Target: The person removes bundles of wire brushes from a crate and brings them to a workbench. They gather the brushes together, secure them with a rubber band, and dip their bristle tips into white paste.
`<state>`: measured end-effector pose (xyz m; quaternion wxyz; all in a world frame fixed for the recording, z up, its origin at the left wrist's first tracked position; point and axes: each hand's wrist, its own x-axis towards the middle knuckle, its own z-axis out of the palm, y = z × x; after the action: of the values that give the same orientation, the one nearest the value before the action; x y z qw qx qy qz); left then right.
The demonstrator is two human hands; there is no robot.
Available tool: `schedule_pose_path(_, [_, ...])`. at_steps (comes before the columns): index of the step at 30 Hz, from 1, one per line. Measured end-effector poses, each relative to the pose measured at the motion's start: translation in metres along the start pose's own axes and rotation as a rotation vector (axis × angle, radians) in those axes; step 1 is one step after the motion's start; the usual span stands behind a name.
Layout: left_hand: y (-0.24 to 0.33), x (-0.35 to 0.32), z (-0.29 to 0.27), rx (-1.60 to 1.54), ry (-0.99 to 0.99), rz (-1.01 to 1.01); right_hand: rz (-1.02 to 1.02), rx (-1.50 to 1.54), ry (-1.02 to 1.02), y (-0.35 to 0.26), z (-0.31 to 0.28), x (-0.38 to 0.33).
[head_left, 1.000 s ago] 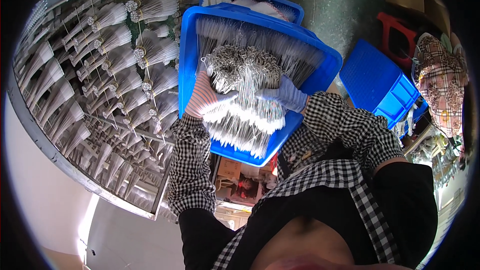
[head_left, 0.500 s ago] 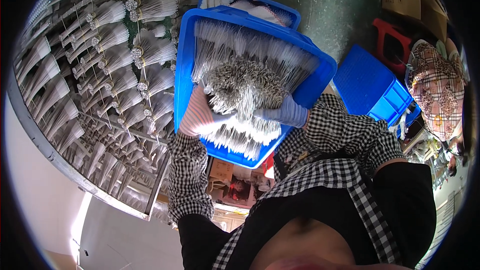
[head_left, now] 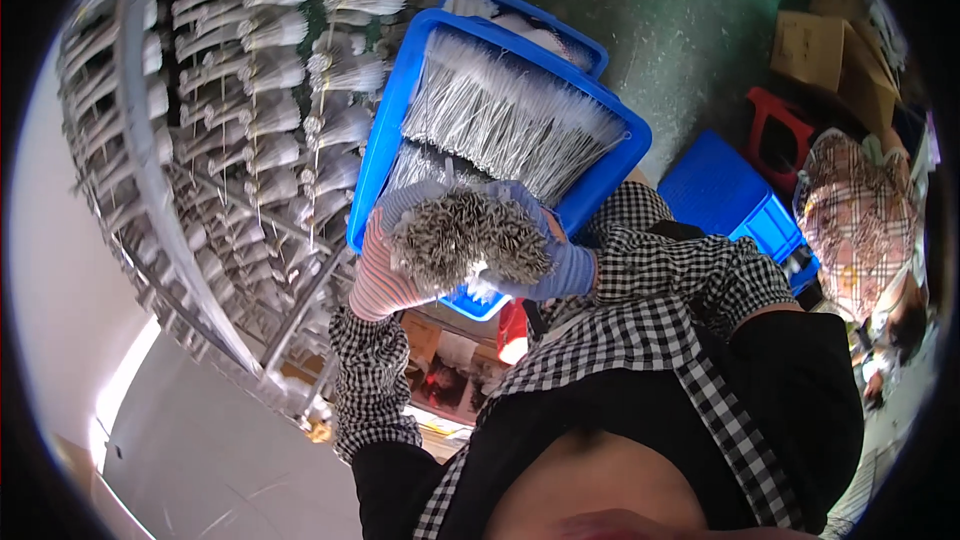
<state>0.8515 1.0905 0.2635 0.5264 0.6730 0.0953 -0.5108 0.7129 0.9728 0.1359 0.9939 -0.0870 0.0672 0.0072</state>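
Strand bundle (head_left: 440, 235): over the blue bin's (head_left: 395, 120) 6 o'clock end, curled grey ends upward.
Left hand (head_left: 385, 258): gloved, fingers wrapped round bundle's 9 o'clock side.
Right hand (head_left: 563, 268): gloved, gripping its 3 o'clock side.
Handling: squeeze evenly, ends level; slack could shed strands.
Counts: bundle gripped, one; hands, two; red stool (head_left: 805, 130), 2 o'clock, one.
Hanging bunches (head_left: 278, 30), 10 o'clock: dozens, overlapping; no firm count.

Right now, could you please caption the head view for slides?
Gloved left hand and right hand clasp bundled wiry stems over a blue crate.
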Motion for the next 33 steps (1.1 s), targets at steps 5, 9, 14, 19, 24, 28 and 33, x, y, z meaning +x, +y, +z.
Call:
schedule_pose_path(5, [0.015,-0.115,-0.038,0.667,0.085,0.541,0.304,0.509,-0.012,0.024,0.122,-0.005])
schedule_pose_path(9, [0.027,-0.229,-0.055,0.734,0.133,0.738,0.476,0.692,0.172,0.057,0.229,-0.041])
schedule_pose_path(14, [0.008,-0.323,-0.046,0.739,0.396,0.865,0.336,0.009,-0.236,0.032,0.315,-0.064])
schedule_pose_path(19, [-0.027,-0.415,-0.025,0.647,0.515,0.956,-0.439,-1.008,-0.542,0.071,0.325,-0.130])
schedule_pose_path(24, [-0.043,-0.522,-0.101,0.784,0.501,0.891,-0.053,-0.661,-0.356,0.173,0.415,-0.159])
schedule_pose_path(28, [-0.112,-0.634,-0.167,0.815,0.461,1.035,-0.110,-0.637,-0.198,0.307,0.468,-0.238])
schedule_pose_path(33, [-0.210,-0.810,-0.179,0.813,0.423,1.075,-0.124,-0.779,-0.449,0.453,0.525,-0.424])
